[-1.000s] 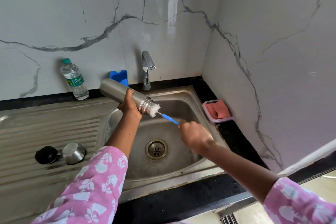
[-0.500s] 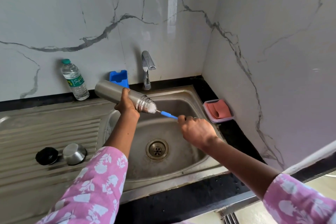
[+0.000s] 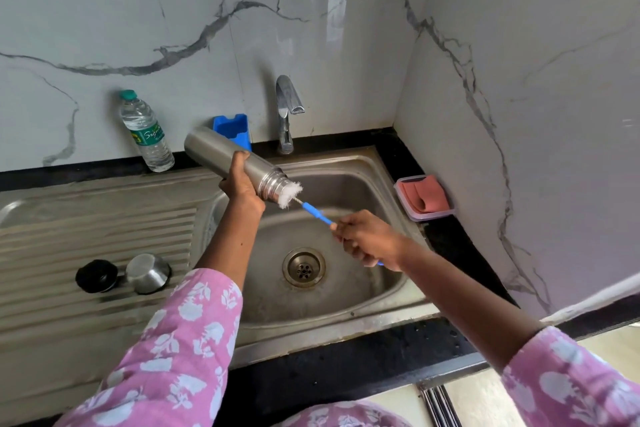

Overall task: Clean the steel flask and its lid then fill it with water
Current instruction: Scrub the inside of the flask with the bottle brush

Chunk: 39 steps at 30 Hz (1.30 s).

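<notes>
Left hand [image 3: 242, 184] grips the steel flask [image 3: 235, 165] tilted over the sink [image 3: 346, 302]; right hand [image 3: 369, 239] holds a bottle brush [image 3: 313, 212] in its mouth. Scrubbing seems underway; lid [image 3: 148, 272] apparently unwashed, filling remains

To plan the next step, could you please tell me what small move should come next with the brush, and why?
Probably push the brush into the flask for a scrubbing stroke. Its white bristles sit only at the flask's mouth, the right hand grips the blue handle, and the left hand holds the flask tilted over the sink.
</notes>
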{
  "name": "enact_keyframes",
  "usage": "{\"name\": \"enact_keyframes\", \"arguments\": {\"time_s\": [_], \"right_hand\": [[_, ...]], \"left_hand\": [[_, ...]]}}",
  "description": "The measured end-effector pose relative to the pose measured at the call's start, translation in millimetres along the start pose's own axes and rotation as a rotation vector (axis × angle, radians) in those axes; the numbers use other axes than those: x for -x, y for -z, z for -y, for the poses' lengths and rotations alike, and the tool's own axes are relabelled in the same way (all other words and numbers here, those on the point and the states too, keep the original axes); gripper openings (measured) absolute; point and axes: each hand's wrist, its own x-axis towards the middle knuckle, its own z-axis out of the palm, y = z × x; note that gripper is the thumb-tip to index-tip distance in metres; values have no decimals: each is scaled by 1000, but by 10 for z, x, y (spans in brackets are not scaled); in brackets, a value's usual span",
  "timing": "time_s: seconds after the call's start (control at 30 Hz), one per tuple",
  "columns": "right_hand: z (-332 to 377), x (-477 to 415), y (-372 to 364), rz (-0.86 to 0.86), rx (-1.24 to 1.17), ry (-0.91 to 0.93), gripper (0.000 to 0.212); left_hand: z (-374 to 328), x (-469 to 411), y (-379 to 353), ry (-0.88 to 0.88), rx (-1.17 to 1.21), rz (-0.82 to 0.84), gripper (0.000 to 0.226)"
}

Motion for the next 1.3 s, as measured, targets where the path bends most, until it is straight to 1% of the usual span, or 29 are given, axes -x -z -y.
{"name": "enact_keyframes", "arguments": {"time_s": [0.03,0.07,0.1,0.13,0.17,0.2,0.23,0.3,0.33,0.4,0.43,0.47,0.53,0.57,0.67,0.73,0.77,0.8,0.87,0.9,0.97,1.0,1.03,1.07,1.1,1.2,1.23,1.27,1.3], "right_hand": [[27,-23,-3,68,-205,-75,31],[51,-47,-28,118,-339,-139,31],[48,-73,-70,138,-412,-172,31],[37,-99,-120,128,-432,-176,32],[11,-116,-165,92,-392,-148,32],[-1,-105,-186,31,-238,-91,33],[1,-80,-181,-55,37,-22,31],[-14,-50,-130,-220,714,107,26],[-30,-43,-105,-288,957,117,27],[-55,-47,-108,-444,1187,241,25],[-63,-46,-152,-441,1330,252,26],[-63,-55,-193,-442,1395,198,25],[-157,-156,-245,-502,1459,243,16],[-165,-189,-281,-471,1461,251,13],[-213,-214,-295,-319,1209,209,25],[-152,-171,-284,-223,919,130,25],[-127,-147,-262,-141,693,94,24],[-103,-133,-224,-52,408,34,27],[-68,-151,-151,92,-139,-127,35],[-55,-175,-129,149,-320,-192,35],[-38,-222,-146,205,-514,-270,35],[-43,-246,-174,196,-541,-277,35],[-49,-271,-212,157,-489,-260,35],[-56,-280,-246,92,-327,-211,34],[-52,-268,-265,10,-51,-150,32],[-88,-213,-242,-235,979,14,27],[-92,-188,-222,-304,1182,81,26],[-87,-170,-216,-350,1305,159,26],[-81,-171,-215,-380,1372,207,26]], "left_hand": [[40,9,-10,6,0,16,58],[78,25,-17,9,-3,29,55],[106,42,-22,10,-8,40,53],[115,42,-21,10,-20,48,53],[106,24,-19,13,-36,54,54],[76,8,-21,16,-47,60,57],[29,-13,-22,13,-49,60,60],[-53,-49,-27,1,-36,45,66],[-68,-64,-28,-2,-31,28,67],[-31,-57,-35,-16,-24,-2,64],[13,-39,-36,-16,-29,-11,62],[64,-18,-34,-8,-39,-13,60],[153,5,-18,13,-52,-9,57],[164,7,-12,14,-52,-13,57],[113,-41,32,7,-62,-33,59],[68,-97,71,-2,-60,-50,60],[57,-121,96,6,-63,-51,60],[60,-133,118,20,-66,-49,58],[92,-124,131,35,-62,-41,51],[119,-118,130,44,-63,-34,48],[180,-96,131,62,-65,-15,49],[204,-81,131,63,-67,-5,51],[210,-73,126,59,-70,-1,52],[210,-80,124,59,-77,1,51],[199,-83,121,62,-85,5,49],[122,-104,116,56,-92,-9,52],[105,-117,114,62,-87,-11,56],[95,-119,112,69,-84,-8,60],[95,-103,103,73,-83,-4,61]]}}
